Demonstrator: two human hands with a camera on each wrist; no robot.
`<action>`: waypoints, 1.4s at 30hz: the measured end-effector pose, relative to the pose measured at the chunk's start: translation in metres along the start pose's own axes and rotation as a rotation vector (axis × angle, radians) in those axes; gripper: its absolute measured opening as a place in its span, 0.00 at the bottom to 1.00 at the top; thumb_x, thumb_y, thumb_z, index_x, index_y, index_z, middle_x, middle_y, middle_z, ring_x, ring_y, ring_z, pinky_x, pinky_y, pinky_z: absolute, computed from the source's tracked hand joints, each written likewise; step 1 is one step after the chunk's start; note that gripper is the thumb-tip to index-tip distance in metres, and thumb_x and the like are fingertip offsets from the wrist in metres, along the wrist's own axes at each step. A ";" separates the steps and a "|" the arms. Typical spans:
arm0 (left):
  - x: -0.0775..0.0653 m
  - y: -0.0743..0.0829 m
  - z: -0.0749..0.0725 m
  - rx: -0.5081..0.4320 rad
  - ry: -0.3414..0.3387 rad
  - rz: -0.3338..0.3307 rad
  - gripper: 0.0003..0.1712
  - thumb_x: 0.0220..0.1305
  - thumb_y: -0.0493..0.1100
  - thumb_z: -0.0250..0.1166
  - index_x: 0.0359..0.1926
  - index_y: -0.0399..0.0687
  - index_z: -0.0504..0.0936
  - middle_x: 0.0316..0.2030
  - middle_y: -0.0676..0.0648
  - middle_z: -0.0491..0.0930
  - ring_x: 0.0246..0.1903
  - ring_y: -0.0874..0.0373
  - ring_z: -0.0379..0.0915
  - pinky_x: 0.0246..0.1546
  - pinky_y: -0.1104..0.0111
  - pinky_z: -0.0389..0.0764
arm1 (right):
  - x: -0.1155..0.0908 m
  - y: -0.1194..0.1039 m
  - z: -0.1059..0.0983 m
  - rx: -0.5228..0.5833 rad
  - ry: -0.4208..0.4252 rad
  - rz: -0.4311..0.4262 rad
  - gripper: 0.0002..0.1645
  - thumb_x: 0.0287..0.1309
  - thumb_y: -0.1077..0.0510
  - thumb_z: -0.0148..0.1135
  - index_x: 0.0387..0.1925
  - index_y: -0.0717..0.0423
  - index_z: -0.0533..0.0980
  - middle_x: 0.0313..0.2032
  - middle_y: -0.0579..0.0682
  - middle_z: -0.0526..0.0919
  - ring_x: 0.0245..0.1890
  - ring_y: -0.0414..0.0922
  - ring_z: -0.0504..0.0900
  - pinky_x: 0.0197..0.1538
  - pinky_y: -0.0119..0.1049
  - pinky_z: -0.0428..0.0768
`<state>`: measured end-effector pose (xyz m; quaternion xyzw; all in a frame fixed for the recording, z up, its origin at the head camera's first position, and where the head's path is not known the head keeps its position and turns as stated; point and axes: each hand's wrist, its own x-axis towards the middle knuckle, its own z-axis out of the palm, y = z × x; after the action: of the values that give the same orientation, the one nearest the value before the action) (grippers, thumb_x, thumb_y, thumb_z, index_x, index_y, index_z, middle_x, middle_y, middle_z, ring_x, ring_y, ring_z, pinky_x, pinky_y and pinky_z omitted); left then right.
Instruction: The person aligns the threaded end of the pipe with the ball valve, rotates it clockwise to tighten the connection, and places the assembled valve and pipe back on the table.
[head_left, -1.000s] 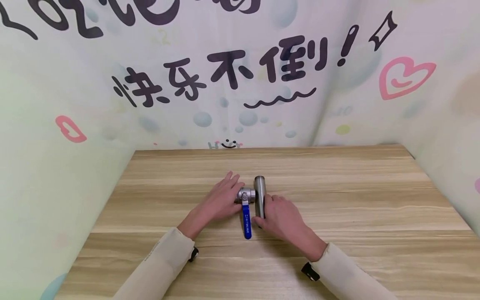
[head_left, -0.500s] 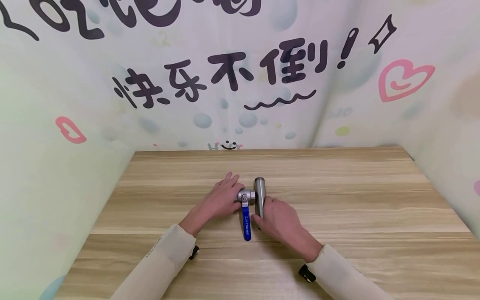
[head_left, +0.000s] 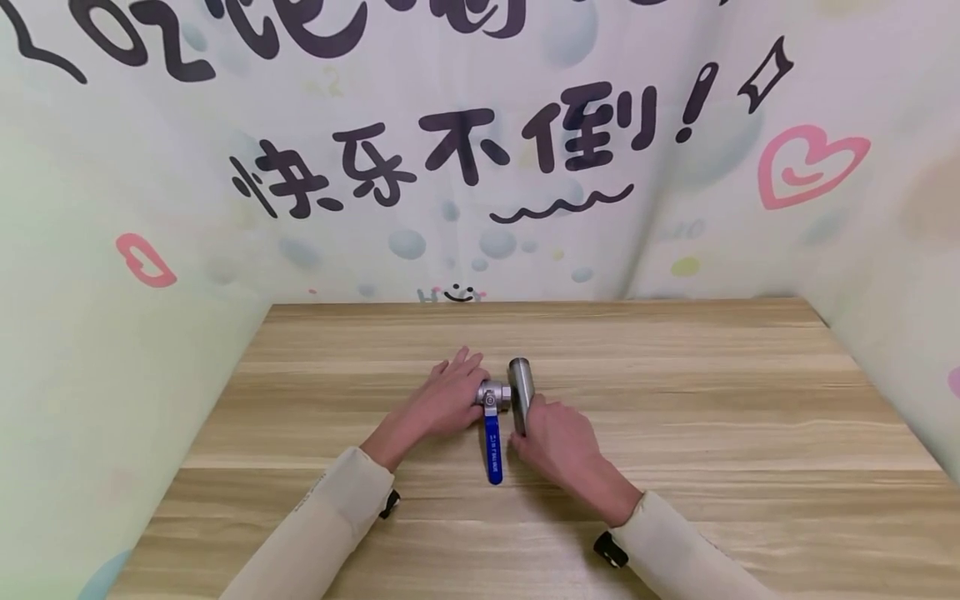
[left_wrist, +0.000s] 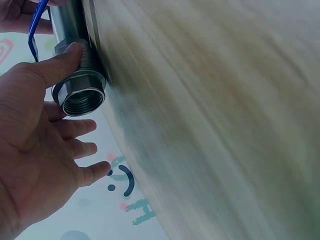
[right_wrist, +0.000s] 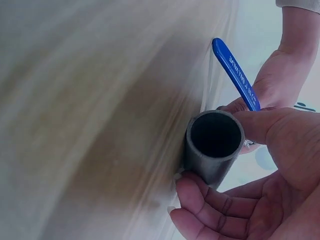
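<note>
A steel ball valve with a blue lever handle lies near the middle of the table, the lever pointing toward me. My left hand holds the valve at its left end, thumb across it and the other fingers spread. In the left wrist view the valve's threaded opening faces the camera. Just right of the valve, my right hand grips a short metal pipe, whose far end leans slightly left. The right wrist view shows the pipe's hollow end between thumb and fingers. Whether pipe and valve touch is unclear.
The wood-grain table extends around both hands. A printed cloth backdrop with black lettering and pink hearts rises behind the table and along both sides.
The pipe has turned slightly, its near end shifting right together with my right hand. My left hand and the valve stay nearly in place; the whole head view has shifted a little.
</note>
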<state>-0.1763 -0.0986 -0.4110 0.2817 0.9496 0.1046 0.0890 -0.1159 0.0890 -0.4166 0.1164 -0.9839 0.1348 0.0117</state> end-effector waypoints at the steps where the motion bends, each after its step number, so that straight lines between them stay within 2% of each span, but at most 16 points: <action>1: 0.000 0.000 0.000 -0.003 -0.003 0.002 0.24 0.63 0.42 0.63 0.60 0.42 0.73 0.72 0.38 0.57 0.74 0.39 0.42 0.69 0.40 0.54 | 0.000 0.000 -0.001 0.000 -0.006 0.003 0.20 0.51 0.50 0.69 0.25 0.58 0.68 0.15 0.48 0.68 0.13 0.43 0.67 0.12 0.34 0.65; 9: 0.002 -0.001 0.000 -0.004 -0.036 -0.004 0.24 0.65 0.40 0.60 0.62 0.43 0.71 0.72 0.39 0.57 0.74 0.40 0.40 0.70 0.40 0.50 | 0.000 0.005 -0.008 0.078 -0.067 0.058 0.16 0.47 0.55 0.69 0.24 0.57 0.69 0.16 0.48 0.70 0.15 0.44 0.68 0.14 0.34 0.67; 13: 0.003 -0.004 0.001 -0.011 -0.037 0.001 0.24 0.66 0.40 0.59 0.62 0.42 0.71 0.70 0.39 0.60 0.74 0.39 0.41 0.70 0.40 0.50 | 0.002 0.008 -0.012 0.099 -0.064 0.066 0.14 0.48 0.56 0.68 0.26 0.58 0.71 0.17 0.48 0.70 0.15 0.44 0.69 0.15 0.34 0.68; 23: 0.004 -0.009 -0.009 -0.033 0.037 0.000 0.21 0.64 0.38 0.60 0.58 0.42 0.72 0.60 0.44 0.70 0.72 0.38 0.48 0.67 0.38 0.56 | 0.009 0.011 -0.022 0.144 0.053 0.066 0.09 0.52 0.59 0.65 0.25 0.59 0.74 0.16 0.48 0.71 0.15 0.43 0.69 0.15 0.32 0.67; 24: 0.004 -0.009 -0.010 -0.040 0.043 -0.004 0.21 0.64 0.38 0.60 0.58 0.42 0.72 0.58 0.44 0.71 0.70 0.40 0.53 0.66 0.40 0.59 | 0.009 0.012 -0.024 0.153 0.057 0.072 0.08 0.52 0.59 0.65 0.25 0.59 0.75 0.16 0.48 0.71 0.15 0.43 0.69 0.15 0.32 0.67; 27: 0.002 -0.009 -0.012 -0.080 0.063 -0.026 0.20 0.65 0.38 0.60 0.58 0.43 0.72 0.57 0.46 0.73 0.63 0.47 0.63 0.60 0.46 0.67 | 0.011 0.013 -0.028 0.185 0.069 0.087 0.07 0.53 0.59 0.64 0.29 0.60 0.77 0.17 0.47 0.72 0.15 0.42 0.68 0.15 0.31 0.66; 30: 0.000 -0.010 -0.013 -0.145 0.093 -0.044 0.20 0.65 0.37 0.60 0.57 0.42 0.72 0.54 0.45 0.74 0.54 0.52 0.68 0.54 0.53 0.71 | 0.013 0.015 -0.030 0.219 0.102 0.089 0.08 0.54 0.59 0.64 0.34 0.62 0.80 0.20 0.48 0.76 0.15 0.41 0.69 0.16 0.31 0.66; 36: -0.003 -0.013 -0.016 -0.297 0.113 -0.048 0.21 0.64 0.33 0.60 0.58 0.37 0.72 0.51 0.44 0.74 0.49 0.53 0.70 0.52 0.60 0.75 | 0.015 0.017 -0.034 0.293 0.217 0.079 0.15 0.53 0.58 0.68 0.41 0.63 0.82 0.28 0.52 0.83 0.20 0.42 0.73 0.22 0.32 0.72; 39: -0.003 -0.013 -0.022 -0.345 0.124 -0.038 0.19 0.64 0.33 0.59 0.56 0.37 0.74 0.47 0.45 0.74 0.45 0.55 0.70 0.48 0.64 0.76 | 0.017 0.018 -0.040 0.340 0.260 0.070 0.17 0.52 0.58 0.70 0.43 0.63 0.82 0.27 0.52 0.83 0.19 0.41 0.71 0.22 0.32 0.70; 42: -0.004 -0.012 -0.030 -0.372 0.137 -0.045 0.17 0.64 0.34 0.60 0.54 0.38 0.76 0.44 0.46 0.74 0.41 0.56 0.69 0.43 0.65 0.76 | 0.018 0.020 -0.046 0.401 0.263 0.077 0.19 0.52 0.58 0.70 0.45 0.63 0.82 0.25 0.51 0.81 0.17 0.40 0.70 0.19 0.31 0.68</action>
<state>-0.1862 -0.1152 -0.3851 0.2315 0.9238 0.2950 0.0770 -0.1380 0.1160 -0.3768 0.0604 -0.9312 0.3417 0.1114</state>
